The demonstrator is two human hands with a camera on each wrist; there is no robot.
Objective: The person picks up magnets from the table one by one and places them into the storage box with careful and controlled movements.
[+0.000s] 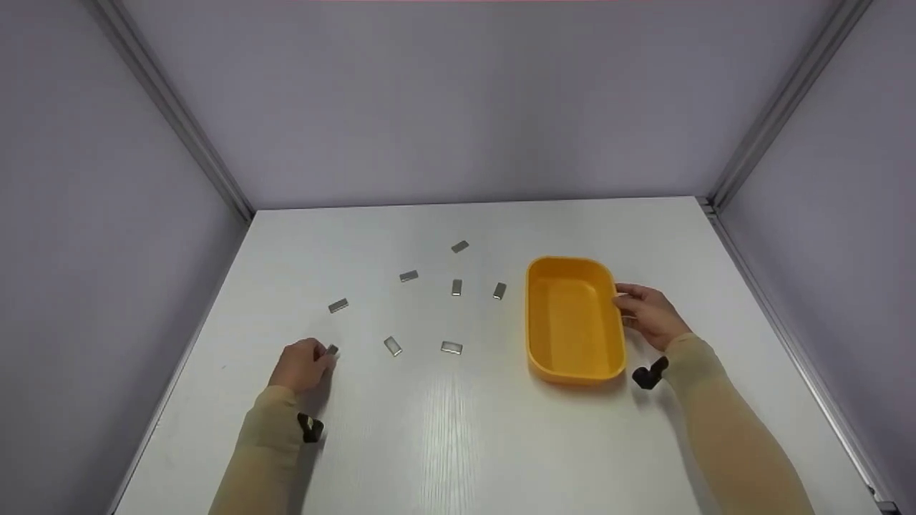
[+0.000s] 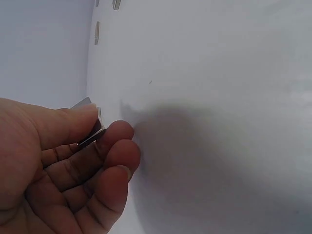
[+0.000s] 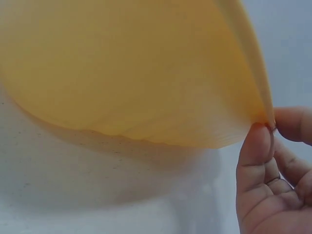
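The left hand (image 1: 304, 365) pinches a small flat rectangular piece of grey metal (image 1: 332, 350) between thumb and curled forefinger; the left wrist view shows the piece (image 2: 92, 131) held by its thin edges near the fingertips, probably because so thin and low a thing offers no other hold once it lies flat on the white desk (image 1: 444, 443). The hand sits low at the near left of the desk, and the head view cannot settle whether the piece is already clear of the surface or touching it. The right hand (image 1: 647, 315) grips the right rim of the shallow oval orange plastic tub (image 1: 572, 318); in the right wrist view the thumb (image 3: 256, 146) and a finger close on the thin lip of the tub (image 3: 146, 73), a hold that looks meant to steady the light container so it does not slide. The tub stands upright on the desk to the right of centre, and nothing can be seen inside it. Seven more grey metal pieces lie scattered on the desk between the left hand and the tub, well apart from one another, the nearest ones (image 1: 393, 346) (image 1: 451, 347) just right of the left hand and the farthest (image 1: 460, 247) toward the back wall.
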